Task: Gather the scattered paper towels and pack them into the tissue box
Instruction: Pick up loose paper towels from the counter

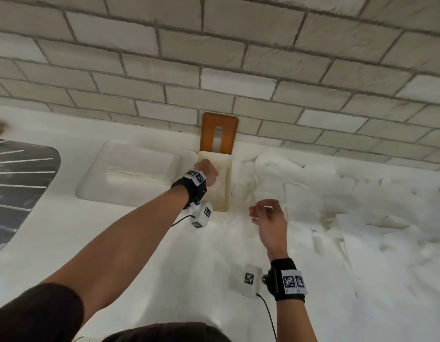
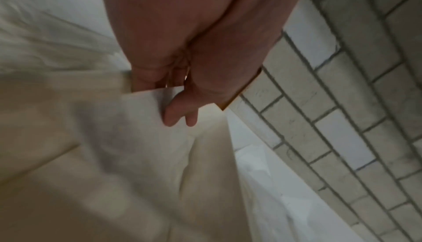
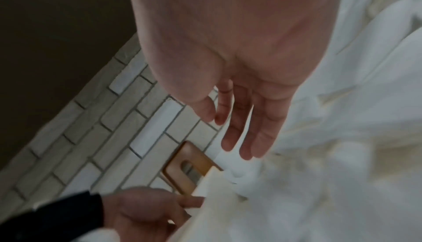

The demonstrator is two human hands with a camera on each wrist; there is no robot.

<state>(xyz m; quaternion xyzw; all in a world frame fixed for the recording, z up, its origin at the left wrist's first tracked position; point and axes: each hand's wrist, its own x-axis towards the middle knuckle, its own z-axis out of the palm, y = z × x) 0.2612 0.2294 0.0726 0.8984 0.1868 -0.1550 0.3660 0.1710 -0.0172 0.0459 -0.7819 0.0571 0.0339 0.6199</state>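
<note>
A cream tissue box (image 1: 227, 193) lies open on the white counter by the tiled wall. Its wooden slotted lid (image 1: 219, 122) leans upright against the tiles behind it. My left hand (image 1: 207, 172) is down over the box and pinches the edge of a white paper towel (image 2: 146, 119) between thumb and fingers (image 2: 180, 117). My right hand (image 1: 265, 213) hovers just right of the box with relaxed fingers (image 3: 242, 128) and holds nothing. A loose heap of paper towels (image 1: 337, 193) covers the counter to the right.
A steel sink (image 1: 16, 188) lies at the far left. Between it and the box is a shallow recessed tray (image 1: 130, 174) in the counter. The tiled wall (image 1: 238, 70) runs right behind the box.
</note>
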